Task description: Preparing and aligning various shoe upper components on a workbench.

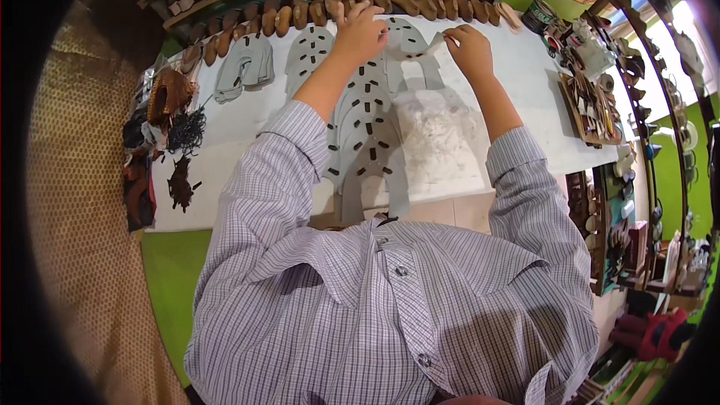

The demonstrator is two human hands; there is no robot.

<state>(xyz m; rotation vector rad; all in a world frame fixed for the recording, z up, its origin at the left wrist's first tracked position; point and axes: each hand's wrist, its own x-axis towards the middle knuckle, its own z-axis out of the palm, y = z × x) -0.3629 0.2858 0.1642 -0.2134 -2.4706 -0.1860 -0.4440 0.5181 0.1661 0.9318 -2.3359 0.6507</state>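
Observation:
Both my arms reach toward the far half of a white worktable. My left hand (361, 34) is over the grey pieces with its fingers apart, and I see nothing held in it. My right hand (469, 51), to its right, pinches the edge of a small thin grey piece (436, 44). Flat grey U-shaped pieces, which look like shoe uppers, lie overlapped in rows, and a grey upper piece (373, 189) is nearest me. Small dark strips are spread over them. Left of the rows lies a stack of grey U-shaped pieces (244, 67).
Brown shoe lasts (283, 21) line the table's far edge. At the left are a brown woven piece (171, 96) and dark tangled scraps (185, 131). A wooden tray of tools (589, 109) and a dark can (538, 16) stand at the right, near tall shelves. The white tabletop (442, 154) has grey smudges.

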